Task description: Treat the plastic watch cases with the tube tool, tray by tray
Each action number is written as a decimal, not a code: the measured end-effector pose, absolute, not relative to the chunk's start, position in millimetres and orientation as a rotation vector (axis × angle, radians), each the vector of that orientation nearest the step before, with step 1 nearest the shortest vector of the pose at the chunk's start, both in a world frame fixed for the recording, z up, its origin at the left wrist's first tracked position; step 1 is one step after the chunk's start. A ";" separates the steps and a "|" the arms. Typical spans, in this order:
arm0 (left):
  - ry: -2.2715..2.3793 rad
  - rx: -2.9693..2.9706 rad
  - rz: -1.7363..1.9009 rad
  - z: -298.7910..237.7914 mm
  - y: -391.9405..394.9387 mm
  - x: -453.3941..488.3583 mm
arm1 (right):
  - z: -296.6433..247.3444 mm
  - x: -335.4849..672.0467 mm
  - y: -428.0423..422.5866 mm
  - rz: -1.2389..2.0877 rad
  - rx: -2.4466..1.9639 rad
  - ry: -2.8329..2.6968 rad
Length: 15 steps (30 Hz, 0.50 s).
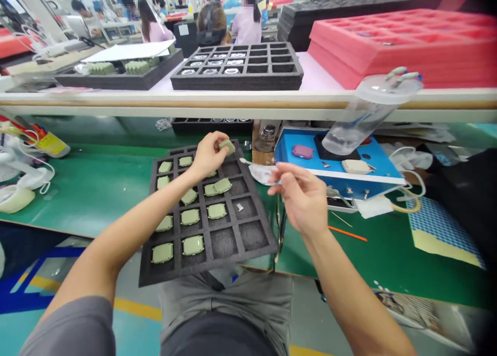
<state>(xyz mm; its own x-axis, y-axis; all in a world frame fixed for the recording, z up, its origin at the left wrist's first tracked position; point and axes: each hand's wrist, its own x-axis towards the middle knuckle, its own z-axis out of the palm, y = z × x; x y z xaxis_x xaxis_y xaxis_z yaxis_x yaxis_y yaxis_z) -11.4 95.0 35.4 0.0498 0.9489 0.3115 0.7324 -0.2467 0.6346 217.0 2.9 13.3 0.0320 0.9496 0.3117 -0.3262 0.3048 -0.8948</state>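
Observation:
My left hand [209, 154] pinches a green watch-case-like part [227, 147] over the far right compartments of a black foam tray [248, 262]. Several similar green parts, such as this green case [193, 245], lie in the tray's compartments. In one row two green cases [217, 187] overlap, and a small white piece [239, 207] sits in a compartment at the right. To the right of the tray, my right hand [305, 198] is closed around a thin white-tipped stick [243, 161] that looks like a cotton swab. Its tip points left, towards the tray.
Right of the tray stands a blue box [337, 177] bearing a purple case [303, 152], a pale case [356, 166] and a tilted clear plastic cup [355, 117]. A glass bottle [267, 137] stands behind. The shelf [155, 99] carries black trays and red foam trays [396, 50].

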 end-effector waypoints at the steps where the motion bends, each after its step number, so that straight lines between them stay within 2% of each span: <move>1: 1.659 2.007 1.025 35.6 81.2 -7.0 | 14.0 209.8 14.9 1.100 -0.706 -1.103; 3: 1.538 1.890 1.039 32.0 53.9 0.9 | 11.9 196.9 31.0 1.072 -0.663 -1.068; 8: 1.221 1.148 1.191 17.3 17.9 11.8 | -12.0 182.1 36.1 0.880 -0.692 -1.097; 15: 1.161 1.019 1.274 13.6 21.7 14.4 | -34.8 181.7 21.4 0.669 -0.703 -1.248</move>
<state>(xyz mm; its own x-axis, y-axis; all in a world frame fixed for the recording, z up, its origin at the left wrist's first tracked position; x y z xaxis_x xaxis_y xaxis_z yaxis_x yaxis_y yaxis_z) 14.4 21.7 13.6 -0.0505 0.9964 -0.0674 -0.1596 0.0585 0.9854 181.7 21.4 -34.8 0.1892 0.7780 0.5991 -0.0685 0.6191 -0.7823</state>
